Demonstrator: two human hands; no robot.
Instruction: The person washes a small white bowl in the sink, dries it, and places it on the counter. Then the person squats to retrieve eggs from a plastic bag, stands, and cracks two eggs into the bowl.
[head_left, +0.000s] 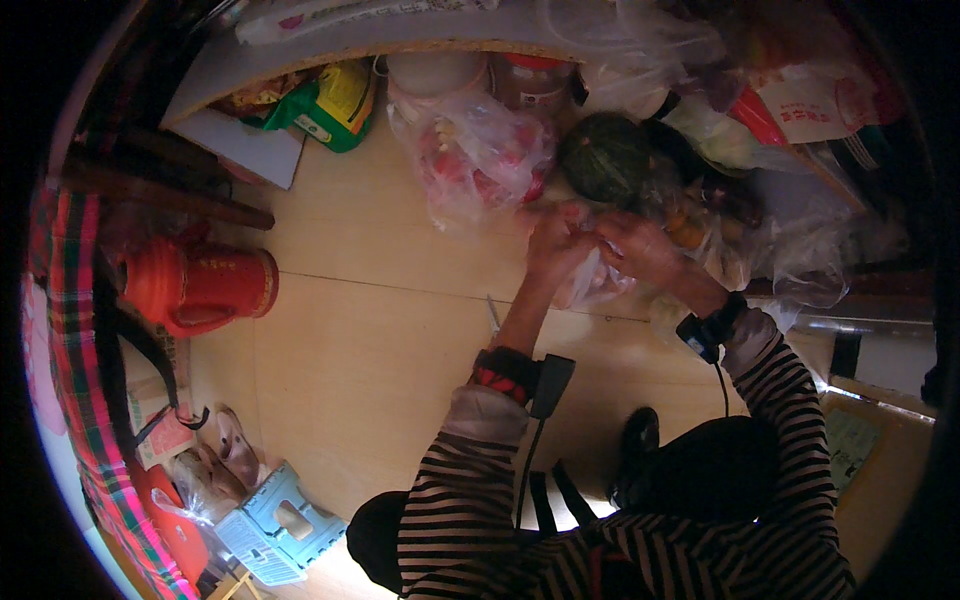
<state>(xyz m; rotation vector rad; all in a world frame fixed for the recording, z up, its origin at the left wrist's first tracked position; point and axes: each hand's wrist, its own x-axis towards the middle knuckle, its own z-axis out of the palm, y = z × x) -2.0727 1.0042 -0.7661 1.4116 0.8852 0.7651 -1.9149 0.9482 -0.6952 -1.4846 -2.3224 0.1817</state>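
My left hand (559, 236) and my right hand (641, 244) meet just below a dark green squash (607, 157), fingers closed on the top of a thin plastic bag (596, 281). The bag hangs below the fingers, with something pinkish inside that I cannot make out. Up and to the left of my hands, a clear plastic bag with red items (480, 161) rests on the floor. Scissors (493, 313), partly hidden by my left forearm, lie on the floor.
A red thermos jug (202, 285) lies at the left. A light blue plastic stool (281, 525) and shoes (236, 446) are at the lower left. A green and yellow package (337, 105) is under the shelf (450, 45). Several plastic bags (802, 255) crowd the right.
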